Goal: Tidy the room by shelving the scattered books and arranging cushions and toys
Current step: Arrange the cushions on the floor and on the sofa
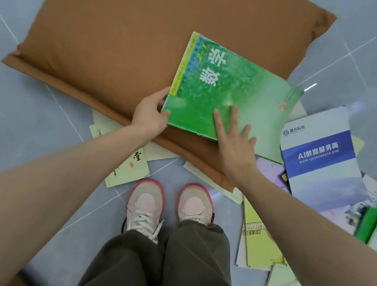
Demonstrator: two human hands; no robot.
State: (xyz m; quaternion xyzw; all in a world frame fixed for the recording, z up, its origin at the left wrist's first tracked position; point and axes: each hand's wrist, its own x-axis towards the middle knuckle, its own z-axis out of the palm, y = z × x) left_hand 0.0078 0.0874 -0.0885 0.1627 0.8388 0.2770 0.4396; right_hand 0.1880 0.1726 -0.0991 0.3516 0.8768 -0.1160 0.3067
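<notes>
On the plump brown cushion [130, 39] — a glossy green book [229, 92], left hand [149, 113] pinching.

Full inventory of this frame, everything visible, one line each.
cushion: 1, brown, on floor, top centre
green book: 1, green, over cushion's near right corner
brochure: 1, blue-white, floor, right of green book
purple book: 1, purple, beside brochure's left edge
cream books: several, pale yellow, scattered on floor round the feet
floor: grey tiles
shoes: 2, pink, bottom centre
trousers: 1, dark brown, bottom
left hand: grips green book's near-left corner
right hand: flat on green book's cover
</notes>
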